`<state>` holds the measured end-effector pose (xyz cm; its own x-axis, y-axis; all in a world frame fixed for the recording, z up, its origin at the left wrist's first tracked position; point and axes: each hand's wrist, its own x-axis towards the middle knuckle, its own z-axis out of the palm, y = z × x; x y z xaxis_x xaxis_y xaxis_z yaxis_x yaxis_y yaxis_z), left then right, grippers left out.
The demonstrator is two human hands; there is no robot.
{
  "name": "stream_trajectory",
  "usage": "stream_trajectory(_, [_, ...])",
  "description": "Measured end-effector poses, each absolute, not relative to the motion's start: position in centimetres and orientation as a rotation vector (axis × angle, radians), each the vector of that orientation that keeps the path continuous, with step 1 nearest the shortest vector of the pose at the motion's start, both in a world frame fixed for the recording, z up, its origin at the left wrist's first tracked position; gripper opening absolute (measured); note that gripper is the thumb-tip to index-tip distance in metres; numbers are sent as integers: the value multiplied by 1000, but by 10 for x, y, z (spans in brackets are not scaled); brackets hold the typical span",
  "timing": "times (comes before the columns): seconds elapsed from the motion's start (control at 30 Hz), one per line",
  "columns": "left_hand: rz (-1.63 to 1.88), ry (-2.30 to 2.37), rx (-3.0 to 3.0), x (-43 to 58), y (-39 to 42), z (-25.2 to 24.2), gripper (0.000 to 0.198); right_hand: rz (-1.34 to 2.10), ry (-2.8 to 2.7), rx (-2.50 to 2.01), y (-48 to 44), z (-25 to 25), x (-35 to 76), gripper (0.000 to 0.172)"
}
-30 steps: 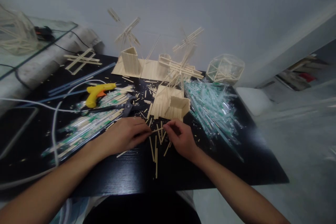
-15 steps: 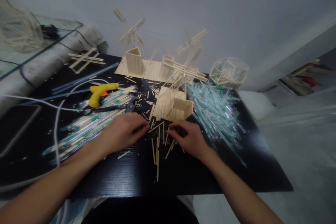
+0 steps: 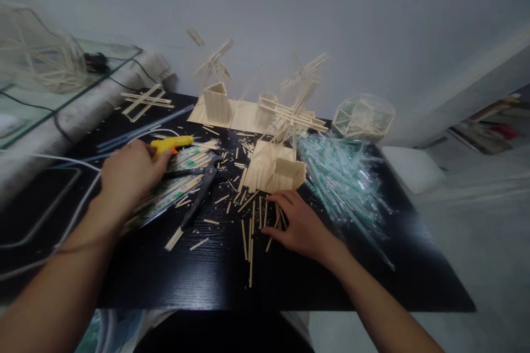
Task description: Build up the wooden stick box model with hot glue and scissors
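My left hand (image 3: 131, 172) is closed round the handle of a yellow glue gun (image 3: 171, 146), whose nozzle points right over bundled sticks. My right hand (image 3: 298, 225) rests low over loose thin wooden sticks (image 3: 250, 248), thumb and fingers apart; I see nothing gripped in it. Just beyond it stands a small model of glued sticks (image 3: 267, 168), with a flat base and an open-topped box. Between my hands lie dark-handled pliers (image 3: 202, 190). Their lower handle tip touches a short stick piece.
Stick windmill models (image 3: 217, 105) line the back by the wall. A heap of clear and green plastic wrappers (image 3: 343, 176) covers the right side. Wrapped stick bundles (image 3: 188, 157) lie at left, near a white cable (image 3: 78, 215). Crossed sticks (image 3: 147, 100) sit at the back left.
My left hand has moved left and back from the loose sticks and taken hold of the glue gun. The fingers of my right hand have spread from a pinch.
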<state>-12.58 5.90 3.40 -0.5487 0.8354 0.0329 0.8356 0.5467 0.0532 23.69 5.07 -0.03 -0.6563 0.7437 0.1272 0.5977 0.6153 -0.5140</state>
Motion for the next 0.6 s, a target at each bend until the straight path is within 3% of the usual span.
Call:
stream_trajectory(0.1, [-41,-2832,-1523,-127,64,28,68,632,-2515,-1081,52,-2,237,63])
stream_trajectory(0.4, [-333,-2759,-1415,-129,63,34,47,729,-2468,-1077,54,-6,237,72])
stream_trajectory(0.6, [-178,-2730,-1701,-122,63,29,64,788,-2446,-1071,58,-10,241,76])
